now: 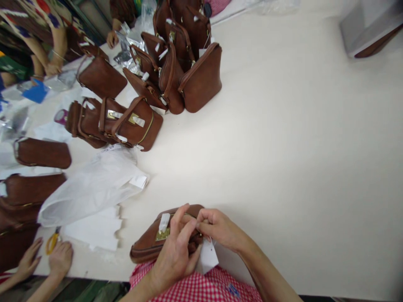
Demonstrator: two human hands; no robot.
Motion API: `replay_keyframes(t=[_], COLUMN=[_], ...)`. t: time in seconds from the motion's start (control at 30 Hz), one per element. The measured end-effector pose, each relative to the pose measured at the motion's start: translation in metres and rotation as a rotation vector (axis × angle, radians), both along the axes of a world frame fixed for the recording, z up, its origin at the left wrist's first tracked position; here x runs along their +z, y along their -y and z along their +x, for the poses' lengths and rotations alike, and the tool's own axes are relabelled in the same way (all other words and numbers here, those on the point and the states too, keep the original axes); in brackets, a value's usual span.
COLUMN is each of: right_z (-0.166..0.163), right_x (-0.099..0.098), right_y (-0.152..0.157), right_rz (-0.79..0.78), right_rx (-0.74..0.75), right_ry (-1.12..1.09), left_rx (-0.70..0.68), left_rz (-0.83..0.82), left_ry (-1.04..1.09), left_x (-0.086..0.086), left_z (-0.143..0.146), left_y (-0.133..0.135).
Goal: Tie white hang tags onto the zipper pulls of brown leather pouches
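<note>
A brown leather handbag point(146, 243) lies tilted at the table's near edge, against a red checked apron. My left hand point(176, 247) is closed over its right part, thumb and fingers near the zip end. My right hand point(218, 226) pinches with thumb and forefinger at that same end, close to my left fingertips. What sits in the pinch is too small and hidden to make out. Below my right fingers hangs a white paper tag point(208, 256) on a thin string. A white-wrapped zip pull point(164, 222) lies beside a gold plate point(163, 234) on the bag.
Several brown bags point(201, 79) stand at the back, with another row point(138, 126) to the left. A clear plastic bag point(94, 188) and white paper point(91, 228) lie nearer. A co-worker's hand point(61, 258) is by yellow-handled scissors point(52, 242). Other people work far left.
</note>
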State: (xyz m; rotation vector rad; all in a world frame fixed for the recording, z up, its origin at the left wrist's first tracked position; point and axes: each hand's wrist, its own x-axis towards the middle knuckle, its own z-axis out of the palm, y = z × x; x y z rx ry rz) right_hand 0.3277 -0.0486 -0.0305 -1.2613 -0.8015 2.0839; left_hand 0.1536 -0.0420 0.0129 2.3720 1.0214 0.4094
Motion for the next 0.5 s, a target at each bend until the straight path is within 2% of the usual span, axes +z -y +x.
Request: replay_keyframes(t=[0.1, 0.17, 0.27, 0.37, 0.43, 0.5], right_z=[-0.003, -0.004, -0.001, 0.007, 0.011, 0.012], right_x=[0.006, 0.01, 0.012, 0.014, 0.017, 0.02], right_y=[-0.004, -0.003, 0.002, 0.007, 0.009, 0.011], right_rz=[0.055, 0.123, 0.165, 0.143, 0.132, 0.146], right_rx=[0.041, 0.0, -0.181, -0.388, -0.464, -0.488], right_ry=[0.137, 0.219, 0.223, 0.181, 0.15, 0.129], left_rx=[0.0, 0.002, -0.014, -0.076, -0.108, -0.064], left_rz=[0.003, -0.018, -0.093, -0.222, -0.362, -0.486], left_ry=[-0.001, -0.014, -0.031, -0.023, -0.031, -0.047], left_x=[-0.002, -0.003, 0.002, 0.016, 0.028, 0.037], left_z=[0.0, 0.0, -0.001, 0.002, 0.008, 0.018], left_y=[0.001, 0.001, -0.002, -0.01, -0.018, -0.026])
